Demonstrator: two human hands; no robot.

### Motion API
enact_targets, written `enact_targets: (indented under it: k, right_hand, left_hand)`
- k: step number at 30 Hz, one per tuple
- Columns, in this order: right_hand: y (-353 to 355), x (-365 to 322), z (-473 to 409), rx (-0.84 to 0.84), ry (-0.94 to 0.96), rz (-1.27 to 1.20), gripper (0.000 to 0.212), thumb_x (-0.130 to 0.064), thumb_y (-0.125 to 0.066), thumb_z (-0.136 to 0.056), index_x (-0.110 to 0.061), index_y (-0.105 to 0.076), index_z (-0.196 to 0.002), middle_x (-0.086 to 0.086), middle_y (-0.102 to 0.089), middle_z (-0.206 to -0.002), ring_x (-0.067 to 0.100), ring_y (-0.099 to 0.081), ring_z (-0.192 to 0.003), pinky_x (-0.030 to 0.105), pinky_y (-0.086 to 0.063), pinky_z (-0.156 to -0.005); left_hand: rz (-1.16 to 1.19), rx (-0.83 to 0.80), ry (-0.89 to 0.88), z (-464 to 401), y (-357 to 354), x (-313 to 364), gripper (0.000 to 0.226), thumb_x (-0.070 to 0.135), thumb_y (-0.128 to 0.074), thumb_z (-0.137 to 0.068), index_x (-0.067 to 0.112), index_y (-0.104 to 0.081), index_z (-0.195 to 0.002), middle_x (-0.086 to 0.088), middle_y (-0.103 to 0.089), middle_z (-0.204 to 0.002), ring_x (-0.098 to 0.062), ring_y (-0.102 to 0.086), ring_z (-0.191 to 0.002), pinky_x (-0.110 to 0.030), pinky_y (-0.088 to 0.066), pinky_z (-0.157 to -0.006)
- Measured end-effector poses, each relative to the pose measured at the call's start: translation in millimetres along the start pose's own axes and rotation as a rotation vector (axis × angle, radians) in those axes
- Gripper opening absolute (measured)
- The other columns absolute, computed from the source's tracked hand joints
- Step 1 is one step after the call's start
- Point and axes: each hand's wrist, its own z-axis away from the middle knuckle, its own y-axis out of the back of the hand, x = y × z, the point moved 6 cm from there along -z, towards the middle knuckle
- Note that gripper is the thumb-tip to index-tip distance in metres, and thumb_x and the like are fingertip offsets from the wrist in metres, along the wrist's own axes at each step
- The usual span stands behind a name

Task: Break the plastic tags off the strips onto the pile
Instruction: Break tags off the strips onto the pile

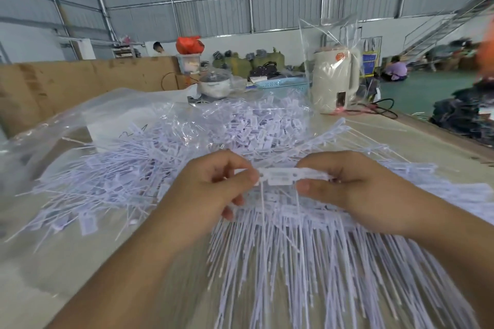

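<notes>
Left hand (211, 189) & right hand (347, 184) both pinch one white strip (290, 176) of plastic tags, held level between them just above the surface (88, 256), thin tails hanging down. Left thumb + forefinger grip its left end, right thumb under its right end. More strips fan out below the hands; pile (160, 168) of loose tags lies beyond, partly on a clear plastic bag (88, 117). Beige kettle (335, 80) in a clear bag at far right. Print on tags too blurred to read.
</notes>
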Motion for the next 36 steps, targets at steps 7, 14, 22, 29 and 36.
enact_targets:
  k: [7,14,22,29,36]
  right_hand:
    - [-4,-19,5,0.002,0.257,0.476,0.023,-0.030,-0.049,-0.100,-0.032,-0.066,-0.115,-0.004,-0.067,-0.083,0.014,-0.056,-0.074,0.034,-0.043,-0.075]
    - [-16,-26,10,-0.122,0.200,0.101,0.016,-0.022,-0.054,-0.098,-0.026,-0.065,-0.087,0.008,-0.054,-0.069,0.029,-0.048,-0.061,0.047,-0.039,-0.057]
    - [-25,-17,7,-0.106,0.114,-0.157,0.026,-0.030,-0.058,-0.094,-0.006,-0.069,-0.095,0.036,-0.060,-0.091,0.053,-0.057,-0.086,0.065,-0.043,-0.083]
    - [-23,-18,9,0.208,0.146,-0.187,0.030,-0.016,-0.057,-0.096,-0.023,-0.068,-0.069,-0.013,-0.054,-0.048,0.002,-0.045,-0.046,0.014,-0.036,-0.051]
    - [10,-12,7,0.509,0.070,-0.231,0.025,-0.032,-0.060,-0.091,-0.012,-0.063,-0.076,0.011,-0.040,-0.052,0.007,-0.034,-0.043,0.015,-0.031,-0.041]
  left_hand:
    - [0.201,-0.194,-0.015,4,-27,2,0.005,0.018,-0.059,-0.083,0.022,-0.062,-0.084,-0.012,-0.070,-0.070,-0.022,-0.056,-0.048,-0.026,-0.046,-0.045]
    - [0.351,-0.349,-0.036,10,-31,9,0.009,0.017,-0.065,-0.075,0.022,-0.067,-0.082,-0.015,-0.068,-0.066,-0.023,-0.056,-0.044,-0.024,-0.046,-0.045]
    - [0.353,-0.400,-0.003,12,-39,5,0.012,0.033,-0.065,-0.084,0.022,-0.068,-0.080,-0.005,-0.058,-0.051,-0.018,-0.051,-0.039,-0.026,-0.043,-0.052]
    - [0.517,-0.137,-0.043,8,-50,0,0.017,0.027,-0.057,-0.088,0.021,-0.071,-0.081,-0.004,-0.050,-0.048,-0.018,-0.044,-0.034,-0.021,-0.039,-0.042]
    - [0.696,0.090,0.112,5,-37,-14,0.021,0.026,-0.048,-0.097,0.017,-0.065,-0.090,-0.006,-0.051,-0.052,-0.016,-0.042,-0.037,-0.022,-0.037,-0.038]
